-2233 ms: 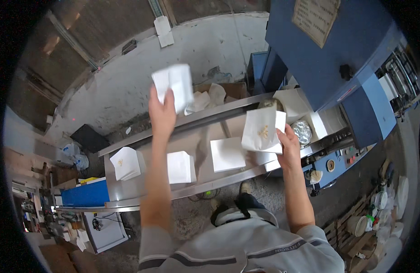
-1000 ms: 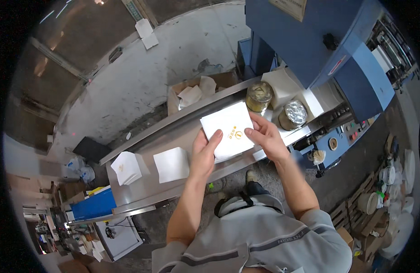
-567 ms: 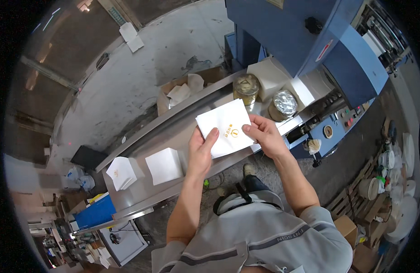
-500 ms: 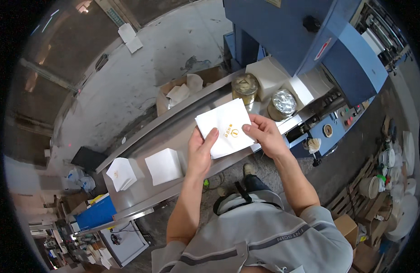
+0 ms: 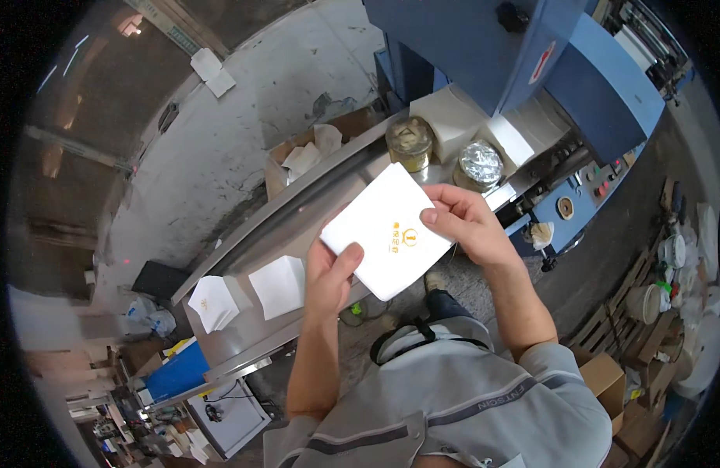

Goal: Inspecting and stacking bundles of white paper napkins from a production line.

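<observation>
Both my hands grip a squared-up stack of white paper napkins [image 5: 387, 230] with a gold printed mark on the top one. My left hand [image 5: 329, 277] holds its left edge, thumb laid on top and fingers underneath. At the right edge, my right hand [image 5: 470, 224] pinches the stack with its thumb on top. The stack is held over the near edge of a long metal table [image 5: 297, 226]. To the left on that table lie a white pile [image 5: 278, 287] and another pile with a gold mark [image 5: 214, 303].
Two round tins [image 5: 410, 144] [image 5: 479, 164] stand on the table's far right part, beside a blue machine [image 5: 453, 54] with a control panel. Behind the table is a cardboard box [image 5: 278, 173] of loose paper. A wooden pallet [image 5: 609, 312] and clutter lie at the right.
The stack has turned a little and come slightly nearer to me, its sheets now lying more evenly together. Both hands have kept hold of it, and the view has shifted slightly.
</observation>
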`<move>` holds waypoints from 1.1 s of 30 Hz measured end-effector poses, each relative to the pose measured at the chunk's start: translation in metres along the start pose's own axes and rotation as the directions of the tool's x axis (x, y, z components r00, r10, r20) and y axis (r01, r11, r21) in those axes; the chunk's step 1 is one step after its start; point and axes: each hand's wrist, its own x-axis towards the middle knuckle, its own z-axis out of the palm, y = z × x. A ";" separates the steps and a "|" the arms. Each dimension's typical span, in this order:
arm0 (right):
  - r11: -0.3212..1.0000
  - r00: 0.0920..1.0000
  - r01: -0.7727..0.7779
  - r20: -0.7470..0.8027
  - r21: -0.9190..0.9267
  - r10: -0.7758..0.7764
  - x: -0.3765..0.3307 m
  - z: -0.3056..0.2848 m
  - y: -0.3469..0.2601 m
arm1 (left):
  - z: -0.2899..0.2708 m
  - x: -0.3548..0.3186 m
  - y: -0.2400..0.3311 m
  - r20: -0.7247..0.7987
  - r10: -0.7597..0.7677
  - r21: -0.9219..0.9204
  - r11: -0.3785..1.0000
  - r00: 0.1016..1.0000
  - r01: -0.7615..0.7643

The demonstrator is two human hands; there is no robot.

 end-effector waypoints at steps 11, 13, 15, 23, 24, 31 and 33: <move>0.984 0.988 0.151 0.039 -0.098 -0.148 -0.002 -0.002 -0.033 | 0.017 -0.019 0.002 -0.087 -0.028 0.186 0.982 0.996 0.043; 0.984 0.989 0.144 0.044 -0.106 -0.140 -0.001 -0.002 -0.034 | 0.019 -0.019 0.003 -0.090 -0.005 0.196 0.980 0.996 0.023; 0.984 0.990 0.136 0.049 -0.117 -0.131 -0.001 -0.003 -0.034 | 0.019 -0.019 0.002 -0.089 -0.003 0.202 0.979 0.996 0.021; 0.986 0.991 0.129 0.044 -0.103 -0.125 0.006 -0.003 -0.030 | 0.016 -0.017 0.003 -0.090 0.006 0.209 0.978 0.996 0.013; 0.986 0.991 0.128 0.045 -0.105 -0.124 0.007 -0.004 -0.029 | 0.015 -0.017 0.002 -0.095 0.007 0.211 0.977 0.995 0.013; 0.978 0.990 0.138 0.049 -0.156 -0.132 0.015 -0.004 -0.026 | 0.012 -0.013 0.001 -0.141 0.010 0.237 0.971 0.990 0.024; 0.977 0.990 0.138 0.056 -0.162 -0.130 0.017 -0.004 -0.024 | 0.011 -0.012 0.002 -0.144 0.016 0.246 0.969 0.989 0.020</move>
